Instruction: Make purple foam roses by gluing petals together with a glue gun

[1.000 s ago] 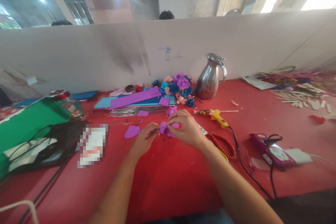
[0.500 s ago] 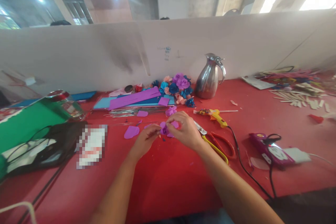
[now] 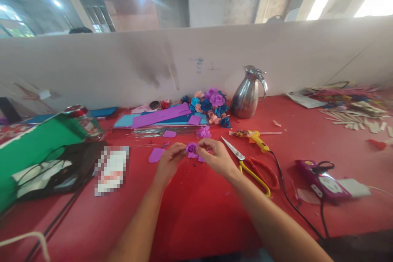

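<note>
The left hand (image 3: pixel 171 160) and right hand (image 3: pixel 217 156) pinch opposite sides of a small, curled purple paper rose (image 3: pixel 191 148) over the red surface (image 3: pixel 202 217). A flat purple paper petal (image 3: pixel 156 155) lies beside the left hand; metal-bladed scissors with red and yellow handles (image 3: pixel 237 150) lie just beside the right.

The small layered paper rosette (image 3: pixel 191 147) is bright purple, matching the rounded flat paper petal (image 3: pixel 156 155) and the long flat paper strip (image 3: pixel 162 115). The bunched paper flowers (image 3: pixel 206 105) mix purple, navy, turquoise and peach. Red covers the smooth, flat surface (image 3: pixel 199 208). The long-bladed metal scissors (image 3: pixel 241 156) are silver, with one yellow and one red handle. The pistol-shaped glue gun (image 3: pixel 257 138) is yellow, the rounded metal jug (image 3: pixel 245 96) shiny silver, the upright flat panel (image 3: pixel 270 65) pale grey with darker smudges.
</note>
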A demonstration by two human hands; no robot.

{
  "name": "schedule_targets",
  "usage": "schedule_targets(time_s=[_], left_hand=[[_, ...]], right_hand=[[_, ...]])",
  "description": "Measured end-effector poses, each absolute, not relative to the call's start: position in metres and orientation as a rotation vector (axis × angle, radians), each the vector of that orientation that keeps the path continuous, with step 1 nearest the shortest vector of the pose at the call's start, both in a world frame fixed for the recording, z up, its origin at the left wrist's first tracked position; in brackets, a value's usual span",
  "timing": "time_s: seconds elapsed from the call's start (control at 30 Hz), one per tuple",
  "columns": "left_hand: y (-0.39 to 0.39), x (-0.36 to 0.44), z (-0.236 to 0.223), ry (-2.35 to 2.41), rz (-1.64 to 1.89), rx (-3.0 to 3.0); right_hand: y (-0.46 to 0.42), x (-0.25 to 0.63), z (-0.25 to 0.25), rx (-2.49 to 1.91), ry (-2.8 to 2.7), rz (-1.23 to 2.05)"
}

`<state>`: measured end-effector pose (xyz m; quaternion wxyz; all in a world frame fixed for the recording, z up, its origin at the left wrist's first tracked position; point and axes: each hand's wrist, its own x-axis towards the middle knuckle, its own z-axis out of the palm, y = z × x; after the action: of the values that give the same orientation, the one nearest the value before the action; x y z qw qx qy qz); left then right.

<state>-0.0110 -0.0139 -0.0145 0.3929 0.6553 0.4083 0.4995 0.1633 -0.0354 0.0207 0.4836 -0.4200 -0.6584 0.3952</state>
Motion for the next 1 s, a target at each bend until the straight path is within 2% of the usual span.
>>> schedule_targets(time_s=[0.23,0.43,1.0], left_hand=[[-0.016,-0.009,-0.017,1.066,1.389,1.500],[-0.020,-0.003,-0.016,1.019,1.344,1.484],[-0.023,0.000,-0.014,0.997,1.374,1.348]], right_hand=[[-0.039,0.156,0.017,-1.090,-1.571,0.812],[-0.042,0.152,0.014,-1.199,-1.590,0.689],[-0.046,0.148,0.013,-1.137,-1.547,0.657]])
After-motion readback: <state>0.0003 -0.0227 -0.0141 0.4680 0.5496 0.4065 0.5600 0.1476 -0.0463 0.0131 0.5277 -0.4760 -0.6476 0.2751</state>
